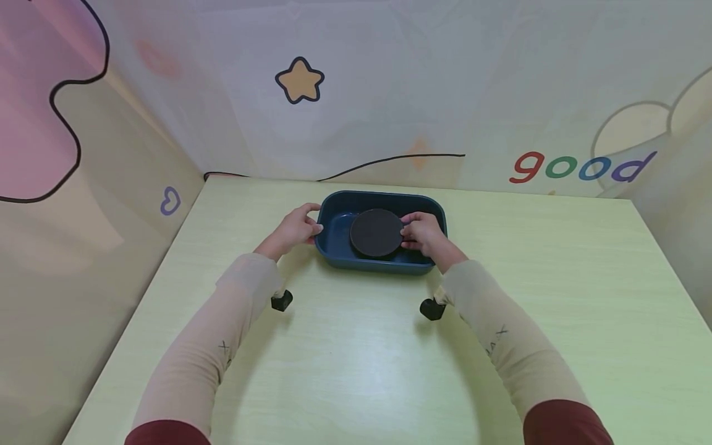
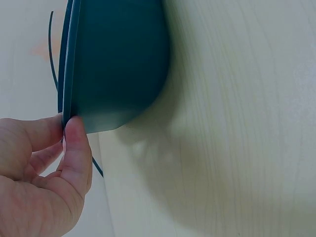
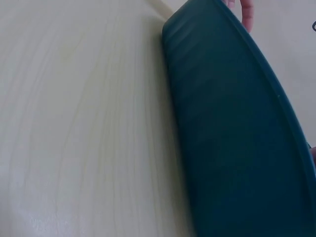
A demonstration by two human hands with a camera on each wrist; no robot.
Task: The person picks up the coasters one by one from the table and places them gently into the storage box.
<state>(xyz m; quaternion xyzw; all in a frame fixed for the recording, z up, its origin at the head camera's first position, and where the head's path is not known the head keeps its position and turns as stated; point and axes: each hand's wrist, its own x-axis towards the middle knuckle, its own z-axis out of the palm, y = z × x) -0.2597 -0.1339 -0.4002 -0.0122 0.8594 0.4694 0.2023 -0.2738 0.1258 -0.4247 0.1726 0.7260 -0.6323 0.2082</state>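
A dark blue rectangular basin (image 1: 372,266) with rounded corners stands toward the back of the table. My left hand (image 1: 297,228) pinches its left rim between thumb and fingers, and the left wrist view shows the same grip on the basin's edge (image 2: 118,59). Inside the basin is a flat, black round disc (image 1: 376,233), its face toward the head camera. The right hand (image 1: 424,233) reaches over the basin's right end and pinches the disc's right edge. From the right wrist, the basin's outer side wall (image 3: 232,113) hides the disc and most of that hand.
The pale wooden table (image 1: 356,364) spreads out in front and to both sides. Behind it hangs a printed backdrop (image 1: 389,93) with a star and the word "good". Small black wrist devices (image 1: 282,301) hang below both sleeves.
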